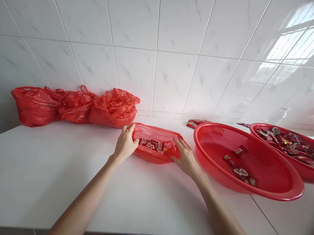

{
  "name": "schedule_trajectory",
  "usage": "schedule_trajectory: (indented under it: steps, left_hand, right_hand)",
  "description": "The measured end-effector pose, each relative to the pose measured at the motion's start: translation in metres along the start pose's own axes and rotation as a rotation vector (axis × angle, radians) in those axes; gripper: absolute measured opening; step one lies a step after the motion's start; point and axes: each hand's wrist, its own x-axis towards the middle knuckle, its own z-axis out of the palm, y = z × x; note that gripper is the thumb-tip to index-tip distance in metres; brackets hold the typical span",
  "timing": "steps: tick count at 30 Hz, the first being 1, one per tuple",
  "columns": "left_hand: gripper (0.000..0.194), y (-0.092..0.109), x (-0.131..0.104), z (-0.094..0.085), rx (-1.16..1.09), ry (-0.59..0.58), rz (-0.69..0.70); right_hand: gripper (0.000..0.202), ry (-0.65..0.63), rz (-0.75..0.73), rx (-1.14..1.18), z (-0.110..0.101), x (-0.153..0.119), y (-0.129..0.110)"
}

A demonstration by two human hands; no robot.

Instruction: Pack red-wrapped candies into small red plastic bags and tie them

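The head view has the desk [47, 181] running along a tiled wall [175, 83], and from where I stand the far left end is crowded: a rounded red bag [36, 107], a crumpled red bag [76, 108] and a loosely gathered red bag [113, 111] sit side by side. None looks firmly closed to me, so a push might tip one and let its contents out.

Next comes the left hand [125, 142], its grip pinching the left edge of an open red bag [148, 158], thumb toward the mouth. That bag lies low on the desk between the two hands, with a wrapped packet [152, 145] lying flat in it. The plastic looks thin; pulling the sides unevenly could tear it, and letting go of one edge could fold the mouth over the packet.

The right hand [186, 159] is at the opposite edge, fingers spread; I can't tell whether its grip pinches the plastic or only props it outward. If it only props, that side could slip away.

Close beside that wrist stands a red basin [289, 187] with a few small packets [240, 172] in it; a sideways swing of the forearm could jolt it. Behind its rim lie loose packets [195, 123], easily overlooked there. Farthest right, a second basin [300, 174] is heaped with packets, and a knock might spill some.
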Motion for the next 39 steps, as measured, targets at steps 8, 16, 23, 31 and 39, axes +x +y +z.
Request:
schedule_trajectory:
  steps: [8, 16, 23, 31, 39]
  left_hand:
    - [0.057, 0.008, 0.006, -0.022, -0.313, 0.269, 0.119]
    - [0.059, 0.011, 0.007, -0.028, -0.382, 0.119, 0.144]
    - [0.047, 0.020, 0.022, -0.042, -0.490, 0.212, 0.127]
    - [0.027, 0.046, 0.043, -0.066, -0.691, 0.223, -0.030]
    - [0.019, 0.076, 0.055, -0.081, -1.034, 0.167, -0.096]
  right_hand:
    - [0.064, 0.358, -0.169, 0.212, -0.024, 0.000, -0.029]
    - [0.056, 0.448, -0.190, 0.275, -0.039, 0.004, -0.036]
    - [0.046, 0.582, -0.112, 0.333, -0.061, 0.011, -0.031]
    - [0.041, 0.691, -0.105, 0.210, -0.091, 0.027, -0.032]
    - [0.022, 0.615, 0.026, 0.304, -0.129, 0.047, -0.053]
